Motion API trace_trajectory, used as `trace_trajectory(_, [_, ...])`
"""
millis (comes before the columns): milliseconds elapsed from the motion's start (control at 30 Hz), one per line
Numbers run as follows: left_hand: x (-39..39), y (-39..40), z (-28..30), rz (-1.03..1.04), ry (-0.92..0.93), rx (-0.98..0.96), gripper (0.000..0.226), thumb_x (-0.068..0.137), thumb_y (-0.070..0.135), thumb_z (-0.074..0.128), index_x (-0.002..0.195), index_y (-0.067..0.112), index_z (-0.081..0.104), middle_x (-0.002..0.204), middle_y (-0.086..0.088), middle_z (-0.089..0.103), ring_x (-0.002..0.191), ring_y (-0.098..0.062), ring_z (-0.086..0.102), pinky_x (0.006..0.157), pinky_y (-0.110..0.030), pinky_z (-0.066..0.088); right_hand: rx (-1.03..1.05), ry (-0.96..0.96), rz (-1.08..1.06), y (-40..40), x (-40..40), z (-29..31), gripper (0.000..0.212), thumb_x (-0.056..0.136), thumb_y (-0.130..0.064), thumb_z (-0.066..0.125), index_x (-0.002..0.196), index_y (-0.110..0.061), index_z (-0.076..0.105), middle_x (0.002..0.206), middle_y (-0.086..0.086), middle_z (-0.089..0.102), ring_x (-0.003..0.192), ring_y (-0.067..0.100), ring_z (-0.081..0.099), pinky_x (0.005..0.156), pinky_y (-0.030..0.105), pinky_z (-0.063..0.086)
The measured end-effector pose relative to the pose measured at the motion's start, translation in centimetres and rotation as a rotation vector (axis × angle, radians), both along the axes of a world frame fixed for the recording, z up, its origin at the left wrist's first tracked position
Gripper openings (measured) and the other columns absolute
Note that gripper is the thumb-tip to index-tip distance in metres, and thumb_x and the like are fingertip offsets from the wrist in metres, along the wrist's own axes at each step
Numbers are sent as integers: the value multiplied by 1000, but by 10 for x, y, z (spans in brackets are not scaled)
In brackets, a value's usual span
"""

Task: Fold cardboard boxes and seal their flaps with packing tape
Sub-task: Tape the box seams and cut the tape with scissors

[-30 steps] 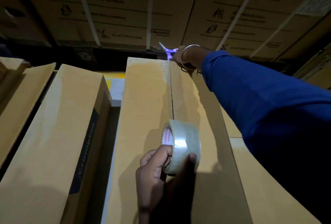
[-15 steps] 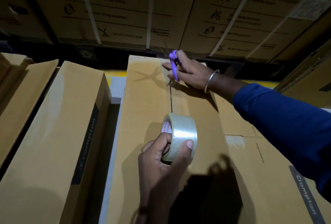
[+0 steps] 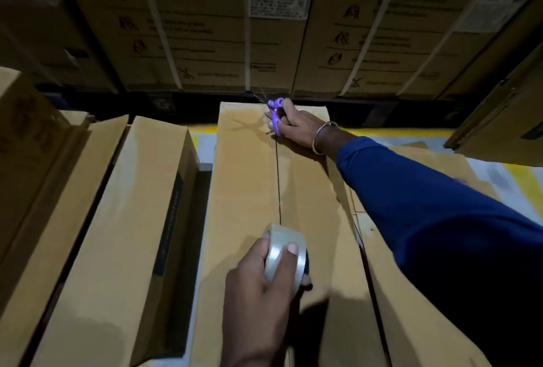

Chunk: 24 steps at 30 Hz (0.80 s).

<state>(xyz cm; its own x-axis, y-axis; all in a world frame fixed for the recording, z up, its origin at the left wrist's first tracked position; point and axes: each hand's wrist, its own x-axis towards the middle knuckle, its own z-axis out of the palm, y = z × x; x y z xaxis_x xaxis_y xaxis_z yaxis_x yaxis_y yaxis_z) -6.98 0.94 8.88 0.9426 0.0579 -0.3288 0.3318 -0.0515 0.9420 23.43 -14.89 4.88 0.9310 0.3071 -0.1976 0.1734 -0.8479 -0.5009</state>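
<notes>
A long brown cardboard box [image 3: 244,190] lies in front of me, its two top flaps meeting at a centre seam. My left hand [image 3: 258,287] grips a roll of clear packing tape [image 3: 283,255] on the seam at the near part of the box. My right hand [image 3: 296,124], in a blue sleeve with a metal bangle, rests on the far end of the box and holds purple-handled scissors [image 3: 274,115] whose blades point away past the box edge.
A second long box [image 3: 117,234] lies parallel on the left, with more open cardboard [image 3: 32,161] beyond it. Another box [image 3: 417,293] sits right of the centre one. Stacked strapped cartons [image 3: 264,28] form a wall behind. Yellow-marked floor [image 3: 514,184] shows at right.
My right hand came back from beyond the far edge and now rests on the box end with the scissors. My left hand turned the tape roll flat onto the seam.
</notes>
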Motion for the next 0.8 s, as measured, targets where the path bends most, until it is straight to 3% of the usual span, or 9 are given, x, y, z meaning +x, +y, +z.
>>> trace_trajectory(133, [-11,0,4,76,67,-2,29,102,39,60,88,16,68,75,-8,75,71,-22,76,77,-50,62,11,31,36,1,-34,5,51,99,-56,48,135,-26,28,95,5,69,81,24,63,64,36,44])
trace_trajectory(267, [-3,-1,1,4,45,111,31,103,43,56,91,17,68,72,-1,77,66,-11,74,70,-36,58,57,53,169,-11,-101,-9,47,96,-65,47,126,-35,28,108,7,72,87,28,68,77,46,57])
trace_trajectory(367, [0,-2,-2,-21,41,119,31,103,44,56,90,19,68,69,1,76,64,-11,72,62,-29,50,86,82,272,-18,-144,-20,35,98,-59,47,117,-37,27,119,10,72,95,34,70,81,50,57])
trace_trajectory(500, [0,-3,-4,-28,39,130,31,104,47,54,95,20,68,72,3,77,63,-7,70,59,-25,44,142,83,279,-16,-163,-15,32,101,-53,49,116,-35,27,134,4,69,110,27,70,90,44,57])
trace_trajectory(667, [-12,-6,7,-60,70,176,26,103,45,56,96,22,66,73,8,77,69,-5,71,71,-34,54,117,92,163,-8,-163,-21,42,96,-63,44,123,-35,28,123,8,72,99,30,71,83,50,58])
trace_trajectory(733, [-30,-4,21,-87,135,212,28,104,44,54,93,20,63,67,14,74,62,2,66,68,-33,51,113,93,119,-5,-167,-19,45,95,-65,44,127,-37,29,118,2,74,96,27,71,84,47,58])
trace_trajectory(800, [-59,1,36,-116,208,215,30,104,46,53,95,18,62,66,11,75,61,-3,69,71,-36,54,109,105,79,-3,-169,-14,42,97,-59,43,130,-36,30,113,-4,73,93,25,70,84,44,57])
